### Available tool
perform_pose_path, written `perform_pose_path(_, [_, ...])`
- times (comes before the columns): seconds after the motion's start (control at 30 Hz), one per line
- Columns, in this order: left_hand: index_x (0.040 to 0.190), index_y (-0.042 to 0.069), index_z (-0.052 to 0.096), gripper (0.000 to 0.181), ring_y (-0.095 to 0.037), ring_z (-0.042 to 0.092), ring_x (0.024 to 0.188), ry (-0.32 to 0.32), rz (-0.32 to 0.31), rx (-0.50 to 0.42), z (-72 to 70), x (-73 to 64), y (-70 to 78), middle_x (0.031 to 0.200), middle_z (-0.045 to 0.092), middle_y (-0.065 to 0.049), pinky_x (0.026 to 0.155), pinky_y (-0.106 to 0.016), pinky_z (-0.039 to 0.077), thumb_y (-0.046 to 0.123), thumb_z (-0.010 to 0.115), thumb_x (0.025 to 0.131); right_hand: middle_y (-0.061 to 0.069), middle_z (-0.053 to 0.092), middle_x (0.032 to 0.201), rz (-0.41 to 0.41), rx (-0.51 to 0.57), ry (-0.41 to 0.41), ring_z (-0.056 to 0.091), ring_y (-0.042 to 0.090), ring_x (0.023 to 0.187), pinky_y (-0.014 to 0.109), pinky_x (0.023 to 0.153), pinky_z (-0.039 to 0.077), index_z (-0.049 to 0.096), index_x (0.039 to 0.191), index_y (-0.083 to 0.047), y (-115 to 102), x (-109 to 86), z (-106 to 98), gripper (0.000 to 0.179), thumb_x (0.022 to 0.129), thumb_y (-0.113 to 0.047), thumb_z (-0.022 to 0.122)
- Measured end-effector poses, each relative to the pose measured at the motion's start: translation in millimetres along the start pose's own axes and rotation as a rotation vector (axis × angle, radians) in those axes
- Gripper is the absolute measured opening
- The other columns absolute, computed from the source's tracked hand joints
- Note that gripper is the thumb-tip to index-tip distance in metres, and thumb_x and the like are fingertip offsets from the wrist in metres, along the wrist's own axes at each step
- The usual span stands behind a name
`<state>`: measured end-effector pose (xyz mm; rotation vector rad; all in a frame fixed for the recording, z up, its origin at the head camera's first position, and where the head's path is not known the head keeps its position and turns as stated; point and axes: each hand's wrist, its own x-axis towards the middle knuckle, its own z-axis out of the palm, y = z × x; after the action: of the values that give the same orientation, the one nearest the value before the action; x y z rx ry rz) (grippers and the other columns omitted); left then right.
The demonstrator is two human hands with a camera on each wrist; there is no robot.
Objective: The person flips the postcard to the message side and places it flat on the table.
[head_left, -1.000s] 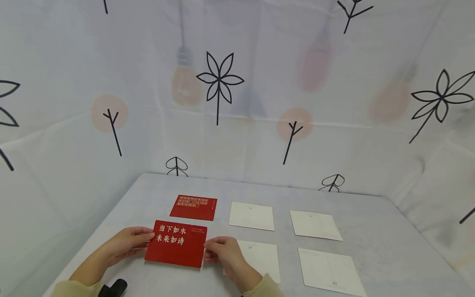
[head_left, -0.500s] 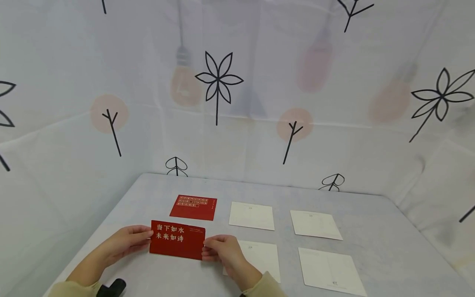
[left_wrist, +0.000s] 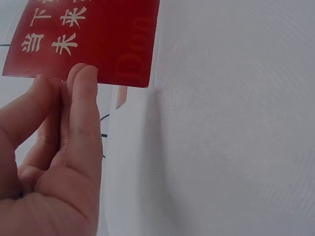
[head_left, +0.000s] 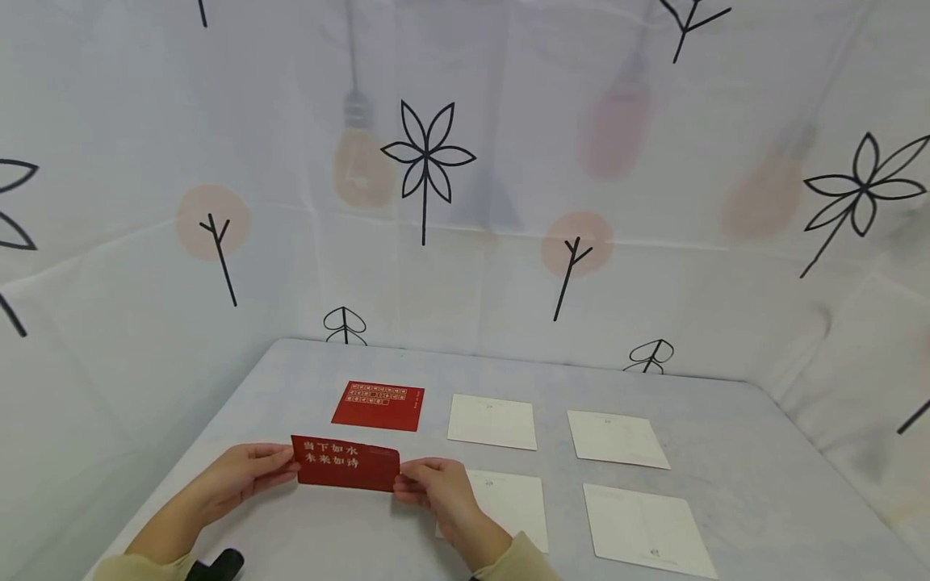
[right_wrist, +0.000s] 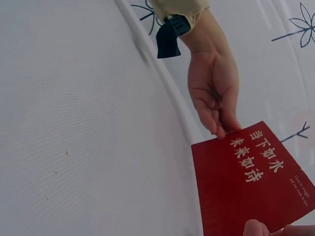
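Observation:
A red postcard [head_left: 347, 476] with white Chinese characters is held up between my two hands, tilted and raised off the table. My left hand [head_left: 236, 482] pinches its left edge between thumb and fingers. At the opposite edge, my right hand [head_left: 450, 500] grips the card the same way. The left wrist view shows the thumb and fingertips meeting on the card [left_wrist: 103, 44]. In the right wrist view, only the tips of my right fingers [right_wrist: 255, 228] appear, at the lower edge of the card [right_wrist: 231, 191]. Just beyond the held card, another red card [head_left: 379, 416] lies flat.
Several white cards lie in rows to the right: one [head_left: 492, 423] at the back, one [head_left: 617, 440] further right, one [head_left: 512, 508] partly behind my right hand, and one [head_left: 647, 528] at the front right. A patterned cloth [head_left: 479, 282] hangs behind the table [head_left: 741, 452].
Both hands keep hold of the red postcard. It has lifted and tilted, its face looking flatter from the head view, and shifted slightly left. The cards on the table have stayed put.

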<state>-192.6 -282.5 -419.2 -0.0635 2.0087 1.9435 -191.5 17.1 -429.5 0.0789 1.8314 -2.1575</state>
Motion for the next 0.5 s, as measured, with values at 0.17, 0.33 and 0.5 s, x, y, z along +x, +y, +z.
perform_pose_path(0.17, [0.117,-0.016,0.055,0.039,-0.020,0.064,0.094,-0.037,0.013,-0.018,-0.8,0.8,-1.2,0.105,0.065,-0.012,0.085,-0.036,0.050,0.014,0.061,0.091,0.015,0.068,0.083,-0.015,0.023,0.004,0.066,0.016,0.068,0.031,0.069,0.056,0.066,0.098,0.010,-0.2,-0.5,0.0,0.020,0.087,-0.007,0.064])
perform_pose_path(0.33, [0.113,-0.009,0.062,0.037,-0.015,0.062,0.091,0.026,-0.005,0.056,0.7,1.6,-2.5,0.108,0.065,-0.010,0.082,-0.032,0.052,0.015,0.068,0.085,0.013,0.068,0.082,-0.036,0.025,0.010,0.065,0.015,0.067,0.031,0.069,0.056,0.066,0.096,0.010,1.6,-0.4,0.2,0.018,0.084,-0.003,0.066])
perform_pose_path(0.5, [0.117,-0.010,0.058,0.042,-0.014,0.061,0.094,0.030,0.008,0.092,0.8,1.8,-4.2,0.112,0.063,-0.010,0.082,-0.031,0.052,0.014,0.070,0.084,0.013,0.068,0.084,-0.060,0.003,0.029,0.065,0.016,0.066,0.032,0.069,0.056,0.066,0.096,0.011,4.6,0.9,0.7,0.017,0.083,0.000,0.067])
